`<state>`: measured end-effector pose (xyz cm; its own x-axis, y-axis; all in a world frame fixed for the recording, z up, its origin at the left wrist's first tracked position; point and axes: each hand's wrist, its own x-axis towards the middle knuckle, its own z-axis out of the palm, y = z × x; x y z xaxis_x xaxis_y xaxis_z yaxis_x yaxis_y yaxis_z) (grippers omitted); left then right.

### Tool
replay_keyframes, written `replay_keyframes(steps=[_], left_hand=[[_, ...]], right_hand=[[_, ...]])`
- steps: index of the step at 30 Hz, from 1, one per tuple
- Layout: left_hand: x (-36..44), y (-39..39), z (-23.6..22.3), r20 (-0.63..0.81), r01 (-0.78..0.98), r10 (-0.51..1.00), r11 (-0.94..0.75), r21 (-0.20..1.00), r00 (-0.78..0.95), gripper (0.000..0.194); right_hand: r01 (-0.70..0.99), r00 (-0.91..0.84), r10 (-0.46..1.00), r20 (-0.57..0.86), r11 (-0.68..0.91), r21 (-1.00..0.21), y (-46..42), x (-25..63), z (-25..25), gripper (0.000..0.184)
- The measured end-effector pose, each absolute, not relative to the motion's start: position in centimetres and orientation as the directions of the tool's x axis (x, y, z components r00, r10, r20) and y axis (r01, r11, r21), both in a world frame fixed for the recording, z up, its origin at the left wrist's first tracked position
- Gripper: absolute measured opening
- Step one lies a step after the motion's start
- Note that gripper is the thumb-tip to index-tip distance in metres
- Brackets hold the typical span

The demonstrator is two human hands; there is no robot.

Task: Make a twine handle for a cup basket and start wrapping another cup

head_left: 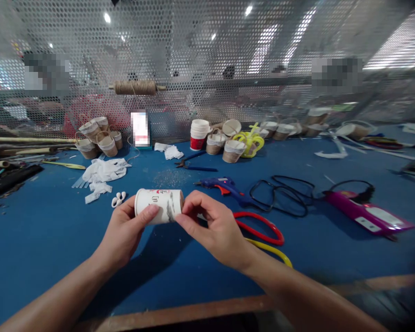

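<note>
A white paper cup [162,206] with dark printed drawings and red marks lies on its side in the air above the blue table. My left hand [124,226] is closed round its rim end, thumb across the printed wall. At the cup's base, which shows a brown edge, my right hand [210,221] has its fingers curled and pinched close against it. What sits between those fingertips is too small to make out. Just beyond the right hand lies a blue glue gun [224,184] with an orange trigger, its nozzle pointing left.
Red [263,226] and yellow bent tubes [273,251] lie beside my right forearm. A purple power strip [370,214] and black cord are at right. Pliers [197,167], stacked cups [199,133] and twine-wrapped small baskets [107,145] stand farther back. A twine spool [134,87] hangs on the mesh.
</note>
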<state>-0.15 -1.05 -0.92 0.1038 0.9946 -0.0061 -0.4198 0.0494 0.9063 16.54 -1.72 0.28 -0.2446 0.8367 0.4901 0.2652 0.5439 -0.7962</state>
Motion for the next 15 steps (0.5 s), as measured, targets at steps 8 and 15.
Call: replay_keyframes(steps=[8, 15], left_hand=[[-0.3, -0.4, -0.3, -0.094, -0.527, 0.987, 0.149, 0.837, 0.13, 0.018], [-1.2, 0.6, 0.7, -0.066, -0.63, 0.981, -0.066, 0.774, -0.184, 0.014]], right_hand=[[0.384, -0.369, 0.705, 0.606, 0.709, -0.591, -1.3, 16.7, -0.1, 0.008], [0.62, -0.147, 0.797, 0.586, 0.535, -0.574, 0.2, 18.5, 2.2, 0.008]])
